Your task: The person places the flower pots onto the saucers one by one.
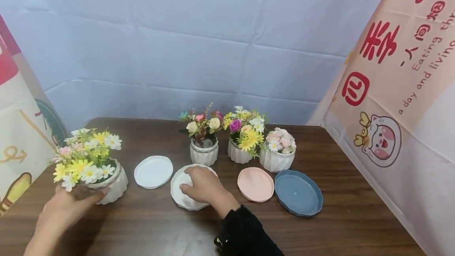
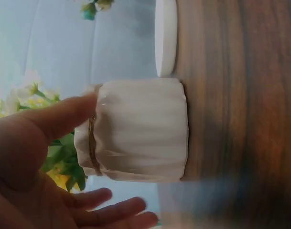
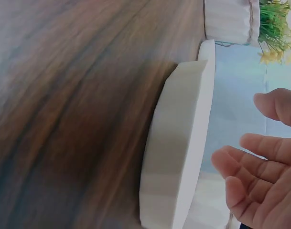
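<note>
My left hand (image 1: 65, 210) is at a white ribbed flower pot (image 2: 140, 131) on the left of the table. The thumb overlaps the pot near its twine-wrapped rim, and the other fingers are spread out beside it. Yellow, white and pink artificial flowers (image 1: 87, 157) fill this pot, which stands upright. Above a white saucer with a faceted rim (image 3: 169, 143) hovers my right hand (image 1: 202, 185), its fingers loosely bent and nothing held. In the right wrist view, a gap shows between the fingertips and the saucer.
A smooth white saucer (image 1: 153, 172) lies between the hands. To the right are a pink saucer (image 1: 256, 184) and a larger blue one (image 1: 298, 192). Behind them stand three white flower pots (image 1: 204, 153) in a row. Cloth backdrops (image 1: 195, 50) hang around the dark wooden table (image 1: 355, 208).
</note>
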A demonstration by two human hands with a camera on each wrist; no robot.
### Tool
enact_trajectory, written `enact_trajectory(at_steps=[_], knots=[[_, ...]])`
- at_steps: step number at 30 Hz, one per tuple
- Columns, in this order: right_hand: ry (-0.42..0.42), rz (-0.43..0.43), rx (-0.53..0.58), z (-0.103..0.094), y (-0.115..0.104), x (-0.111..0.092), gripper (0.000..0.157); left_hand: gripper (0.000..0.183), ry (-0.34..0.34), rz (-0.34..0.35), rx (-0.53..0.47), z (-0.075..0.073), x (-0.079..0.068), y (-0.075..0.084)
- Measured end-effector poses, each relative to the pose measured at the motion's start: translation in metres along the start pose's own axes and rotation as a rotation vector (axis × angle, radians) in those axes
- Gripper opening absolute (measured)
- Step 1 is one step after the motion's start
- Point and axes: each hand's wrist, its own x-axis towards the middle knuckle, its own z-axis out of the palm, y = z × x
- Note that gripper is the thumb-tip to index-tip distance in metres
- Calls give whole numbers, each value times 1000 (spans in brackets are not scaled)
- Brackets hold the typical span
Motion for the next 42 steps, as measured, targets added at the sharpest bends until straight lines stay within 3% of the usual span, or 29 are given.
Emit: enact_trajectory(at_steps=[2, 4, 11, 17, 23, 32, 40, 42], knots=[[-2, -8, 3, 1, -3, 3, 38, 99, 32, 115, -52, 0, 4, -2], [-9, -16, 6, 2, -6, 5, 38, 97, 47, 165, -82, -1, 8, -2], [-22, -36, -2, 8, -12, 12, 37, 98, -22, 58, -17, -2, 17, -1], [-27, -22, 7, 12, -9, 22, 36, 100, 35, 73, -38, 2, 20, 1], [-49, -20, 61, 15, -9, 34, 37, 103, 90, 88, -140, 5, 21, 1], [-99, 42, 131, 23, -2, 46, 39, 110, 48, 54, -67, 8, 23, -4], [-111, 74, 61, 24, -9, 55, 10, 110, 18, 91, -24, 4, 24, -4], [-133, 115, 37, 25, -11, 59, 13, 109, 6, 90, -16, 3, 24, -3]])
